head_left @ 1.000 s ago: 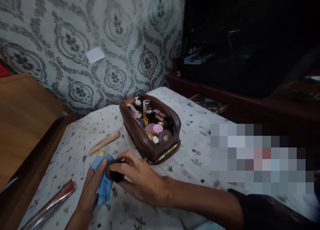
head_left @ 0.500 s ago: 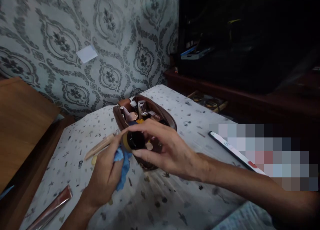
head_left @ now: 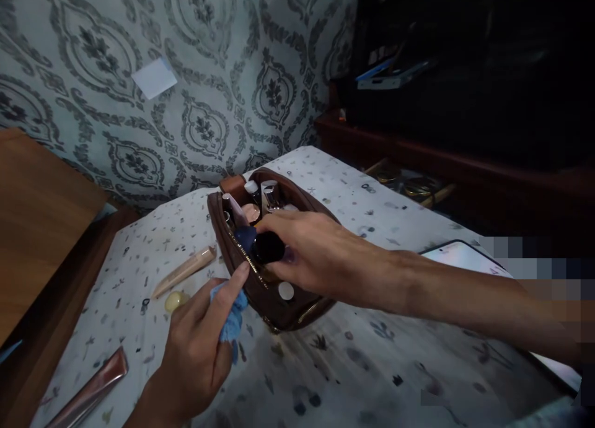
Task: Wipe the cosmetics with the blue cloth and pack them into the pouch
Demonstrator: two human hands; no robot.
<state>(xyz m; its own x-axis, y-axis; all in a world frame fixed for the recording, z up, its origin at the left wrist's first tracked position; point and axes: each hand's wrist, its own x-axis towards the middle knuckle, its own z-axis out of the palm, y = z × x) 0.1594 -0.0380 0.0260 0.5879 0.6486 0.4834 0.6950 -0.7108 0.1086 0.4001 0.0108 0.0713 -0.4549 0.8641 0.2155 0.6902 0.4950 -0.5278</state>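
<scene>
One blue cloth is clutched in the left hand, just beside an open brown bag of cosmetics. The right hand grasps a round black container at the bag's opening. Patterned wallpaper rises behind.

We see a boxy brown pouch with leather's soft sheen, edged by a gold metal-toothed zip. Over its opening, a round black cap looks like glossy plastic. Left of the pouch, we find a crumpled light-blue cloth, matt; a slim beige tube, smooth plastic; a long rosy tube, shiny as foil; and, farthest, an orange-brown panel, apparently smooth wood.
</scene>
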